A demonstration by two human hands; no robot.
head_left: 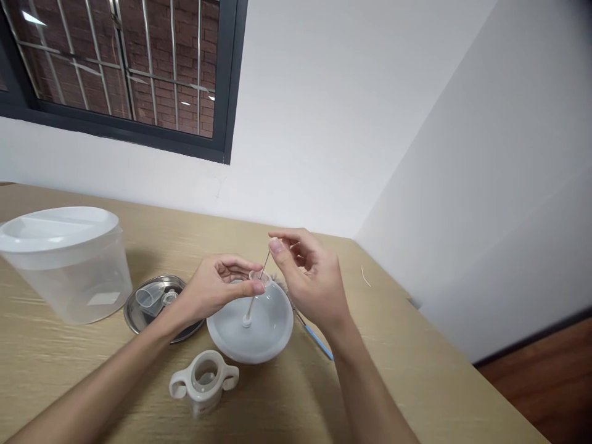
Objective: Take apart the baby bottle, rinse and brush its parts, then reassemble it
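Observation:
My left hand [224, 283] pinches the clear rim of a translucent straw piece [260, 279] between thumb and fingers. Its thin tube hangs down over a white bowl [222, 342], with a small white weight [246, 321] at the lower end. Above it, my right hand [308, 271] is closed in a pinch on a thin wire brush [265, 264], whose dark stem slants down into the straw piece. The bristles cannot be seen. Partly behind my right hand lies a bottle brush with a blue handle [319, 343].
A two-handled white cup body [206, 385] stands in front of the bowl. To the left, a metal tray [132, 311] carries a clear cap [150, 295] and a small ring-shaped part [169, 298]. A large lidded plastic tub [74, 290] stands beyond. A thin pale strip [365, 277] lies at right.

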